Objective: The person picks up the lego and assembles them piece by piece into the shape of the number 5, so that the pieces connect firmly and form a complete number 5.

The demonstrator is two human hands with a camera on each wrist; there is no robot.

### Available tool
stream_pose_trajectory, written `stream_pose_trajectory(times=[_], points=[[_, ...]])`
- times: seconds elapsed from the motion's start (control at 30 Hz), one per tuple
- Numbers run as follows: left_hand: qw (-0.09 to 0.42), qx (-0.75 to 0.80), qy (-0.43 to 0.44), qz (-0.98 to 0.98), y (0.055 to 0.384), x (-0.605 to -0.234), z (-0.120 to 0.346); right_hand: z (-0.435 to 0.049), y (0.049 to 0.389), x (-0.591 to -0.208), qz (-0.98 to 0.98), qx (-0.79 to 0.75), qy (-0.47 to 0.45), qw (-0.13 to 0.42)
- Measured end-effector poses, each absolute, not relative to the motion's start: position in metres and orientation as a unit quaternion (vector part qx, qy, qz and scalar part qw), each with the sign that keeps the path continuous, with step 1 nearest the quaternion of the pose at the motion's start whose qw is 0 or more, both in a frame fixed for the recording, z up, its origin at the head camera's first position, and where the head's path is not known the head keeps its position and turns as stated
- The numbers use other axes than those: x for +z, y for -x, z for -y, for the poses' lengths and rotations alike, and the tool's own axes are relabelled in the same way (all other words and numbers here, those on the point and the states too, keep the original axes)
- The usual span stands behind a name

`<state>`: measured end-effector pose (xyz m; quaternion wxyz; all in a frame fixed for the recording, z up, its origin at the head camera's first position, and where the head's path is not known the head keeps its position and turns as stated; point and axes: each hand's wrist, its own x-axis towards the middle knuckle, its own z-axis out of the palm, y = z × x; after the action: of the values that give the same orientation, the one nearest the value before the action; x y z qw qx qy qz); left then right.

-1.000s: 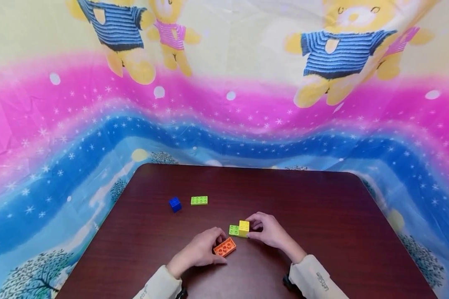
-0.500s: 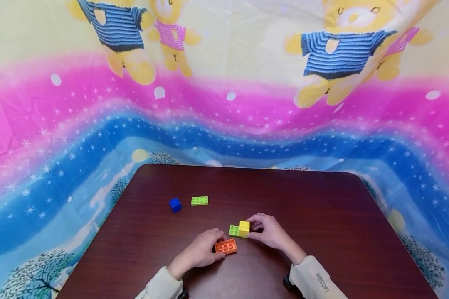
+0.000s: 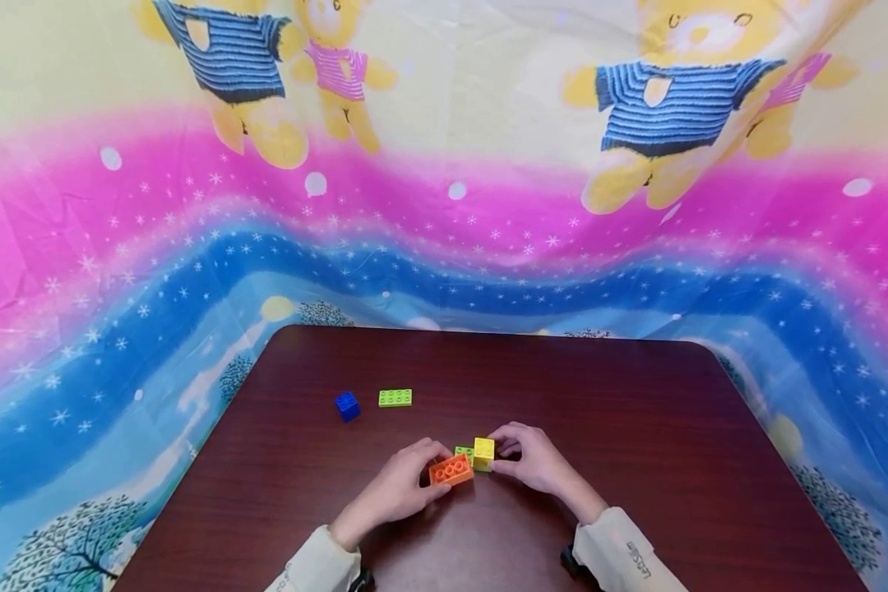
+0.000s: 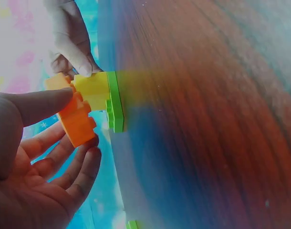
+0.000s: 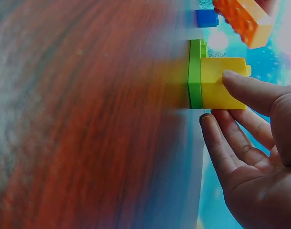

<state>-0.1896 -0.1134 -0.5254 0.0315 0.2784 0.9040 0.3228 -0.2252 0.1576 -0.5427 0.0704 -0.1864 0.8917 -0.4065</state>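
An orange building brick (image 3: 451,470) is pinched between thumb and fingers of my left hand (image 3: 403,483). Its hollow underside faces up and its studs face the table, as the left wrist view (image 4: 77,121) shows. The brick is raised just in front of a light-green flat brick (image 3: 464,452), hiding part of it. On that flat brick's right half sits a yellow square brick (image 3: 484,452). My right hand (image 3: 536,456) holds the yellow brick from the right, thumb on its near side in the right wrist view (image 5: 224,83).
Farther back on the dark wooden table (image 3: 599,395) lie a blue brick (image 3: 347,405) and a second light-green flat brick (image 3: 395,398). A printed cloth with bears (image 3: 444,205) hangs behind the table's far edge.
My left hand has turned the orange brick and brought it up and forward, from near the table to beside the yellow brick. The right hand and the yellow brick stay put.
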Motion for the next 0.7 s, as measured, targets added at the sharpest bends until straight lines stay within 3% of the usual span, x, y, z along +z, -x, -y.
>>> stream_pose_trajectory(times=[0.7], points=[[0.017,0.421,-0.263,-0.868,0.1941,-0.5212,0.1078,-0.1590,0.2247,-0.5420,-0.891,-0.405,0.196,0.063]])
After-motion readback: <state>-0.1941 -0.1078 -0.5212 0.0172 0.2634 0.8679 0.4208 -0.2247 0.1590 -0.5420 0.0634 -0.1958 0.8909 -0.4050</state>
